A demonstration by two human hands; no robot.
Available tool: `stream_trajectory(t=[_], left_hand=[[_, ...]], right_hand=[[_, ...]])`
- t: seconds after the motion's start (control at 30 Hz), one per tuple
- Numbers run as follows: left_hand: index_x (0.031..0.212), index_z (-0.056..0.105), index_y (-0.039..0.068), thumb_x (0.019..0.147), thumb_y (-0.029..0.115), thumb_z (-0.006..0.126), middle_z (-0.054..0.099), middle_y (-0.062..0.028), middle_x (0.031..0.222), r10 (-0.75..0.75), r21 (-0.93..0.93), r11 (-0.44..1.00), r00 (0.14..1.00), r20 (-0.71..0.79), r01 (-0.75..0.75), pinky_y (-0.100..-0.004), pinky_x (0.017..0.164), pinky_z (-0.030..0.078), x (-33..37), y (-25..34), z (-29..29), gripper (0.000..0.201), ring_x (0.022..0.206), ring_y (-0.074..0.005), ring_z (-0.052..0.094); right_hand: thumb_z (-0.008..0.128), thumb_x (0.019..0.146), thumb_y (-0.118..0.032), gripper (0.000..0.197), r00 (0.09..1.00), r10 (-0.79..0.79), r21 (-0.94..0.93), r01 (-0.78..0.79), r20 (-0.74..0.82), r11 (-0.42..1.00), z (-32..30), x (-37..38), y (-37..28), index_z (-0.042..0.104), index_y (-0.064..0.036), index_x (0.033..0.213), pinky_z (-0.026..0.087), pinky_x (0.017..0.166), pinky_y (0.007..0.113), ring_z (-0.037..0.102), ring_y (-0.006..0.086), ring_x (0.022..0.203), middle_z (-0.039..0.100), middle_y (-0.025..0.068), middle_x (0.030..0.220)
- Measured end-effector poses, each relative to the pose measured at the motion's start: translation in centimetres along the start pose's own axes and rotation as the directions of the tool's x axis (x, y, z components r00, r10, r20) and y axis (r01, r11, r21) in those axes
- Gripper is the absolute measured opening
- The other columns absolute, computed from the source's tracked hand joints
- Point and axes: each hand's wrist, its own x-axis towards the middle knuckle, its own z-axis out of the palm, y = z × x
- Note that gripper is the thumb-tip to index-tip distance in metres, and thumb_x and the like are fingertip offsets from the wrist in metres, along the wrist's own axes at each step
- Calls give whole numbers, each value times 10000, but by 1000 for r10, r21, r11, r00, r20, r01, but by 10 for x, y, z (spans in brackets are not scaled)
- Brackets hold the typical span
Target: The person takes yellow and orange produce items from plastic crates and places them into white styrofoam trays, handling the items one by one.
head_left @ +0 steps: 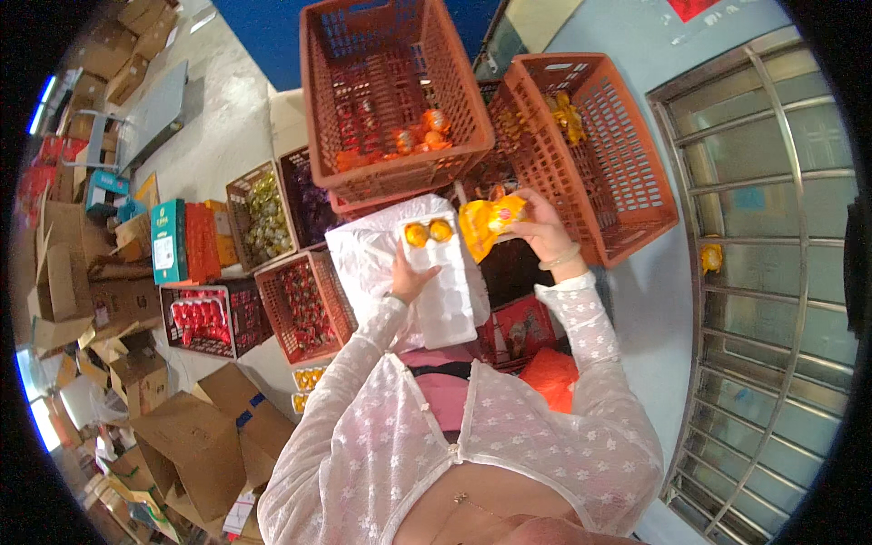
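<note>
Orange-brown crates [400, 184] stand beyond. The left hand [409, 280] grips a white tray [447, 304] by its left edge; the right hand [542, 229] pinches a yellow packet [489, 223] near 2 gold balls [440, 230].

No legible text; only tiny print on a teal box [169, 242].

White tray [450, 304], two golden balls [427, 233] in far end; yellow packet [488, 224] (crinkled, shiny) held just beside.
</note>
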Motion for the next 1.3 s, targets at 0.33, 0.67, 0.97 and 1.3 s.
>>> stream_trajectory(t=[0.33, 0.67, 0.97, 1.3], left_hand=[[1433, 137, 34, 566, 330, 853, 425, -137, 1365, 207, 26, 977, 973, 99, -210, -456, 1020, 260, -4, -32, 5, 1162, 1216, -340, 433], [1461, 28, 49, 642, 203, 785, 484, -234, 1213, 58, 126, 990, 998, 21, -60, -469, 906, 385, -12, -9, -4, 1126, 986, -428, 483], [1466, 18, 74, 690, 146, 735, 497, -306, 1096, -48, 161, 986, 999, -14, 50, -487, 897, 389, -15, -16, 4, 1059, 984, -460, 484], [1443, 25, -4, 658, 251, 804, 472, -269, 1230, 91, -72, 994, 990, 111, -84, -466, 999, 339, -11, 0, -8, 1135, 1166, -418, 432]], right_hand=[[749, 687, -74, 425, 997, -44, -833, -34, -69, 552, 39, 2, 161, 513, -50, 1040, 527, 735, 334, 628, 268, 862, 591, 111, 1025], [716, 697, -130, 362, 998, 44, -994, 44, 40, -103, 96, 6, 160, 572, -50, 1020, 507, 721, 434, 617, 344, 850, 531, 161, 1085], [600, 781, -138, 149, 985, 60, -944, 175, 164, -280, 80, 11, 185, 612, -48, 898, 530, 619, 375, 649, 289, 726, 571, 169, 1032], [615, 806, -155, 114, 965, 181, -982, 181, 189, 58, 81, 14, 112, 689, -70, 818, 513, 593, 357, 644, 248, 638, 664, 108, 818]])
